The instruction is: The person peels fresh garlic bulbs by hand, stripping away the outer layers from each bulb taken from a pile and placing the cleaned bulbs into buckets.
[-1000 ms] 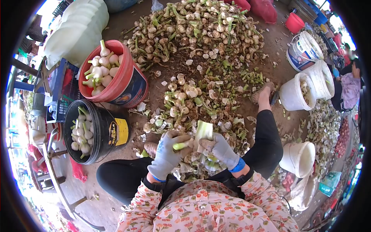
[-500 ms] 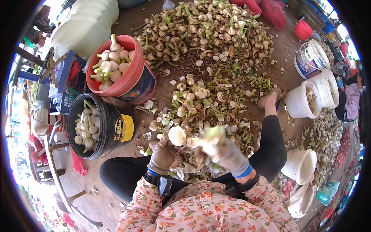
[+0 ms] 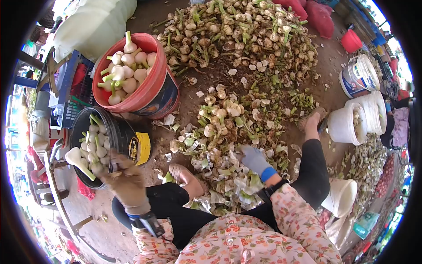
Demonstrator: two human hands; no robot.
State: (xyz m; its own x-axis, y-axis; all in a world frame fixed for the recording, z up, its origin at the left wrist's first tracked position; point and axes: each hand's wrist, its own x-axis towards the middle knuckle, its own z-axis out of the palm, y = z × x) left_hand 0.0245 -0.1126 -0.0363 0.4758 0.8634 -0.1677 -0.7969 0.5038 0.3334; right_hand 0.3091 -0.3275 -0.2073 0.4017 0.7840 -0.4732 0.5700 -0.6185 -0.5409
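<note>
My left hand (image 3: 127,182), in a brown-stained glove, is beside the black bucket (image 3: 118,132), its fingers stretched towards the rim and blurred by motion. Just past the fingertips, a clean garlic bulb with its stem (image 3: 79,159) is over the bucket's near edge, apart from the hand. Peeled garlic bulbs (image 3: 94,147) lie inside. My right hand (image 3: 256,160), in a grey glove, is low over the garlic peelings (image 3: 228,176), fingers apart with nothing visible in them. In front of it is a small heap of garlic bulbs (image 3: 220,115).
A red bucket (image 3: 165,83) of clean garlic stands behind the black one. Unpeeled garlic (image 3: 246,33) is piled at the back. White buckets (image 3: 347,125) line the right side. A metal frame (image 3: 55,193) stands at left. My bare foot (image 3: 187,178) rests by the peelings.
My left hand has swung left from the peelings to the black bucket, and the garlic bulb has left it. My right hand no longer holds the leafy stem and husk.
</note>
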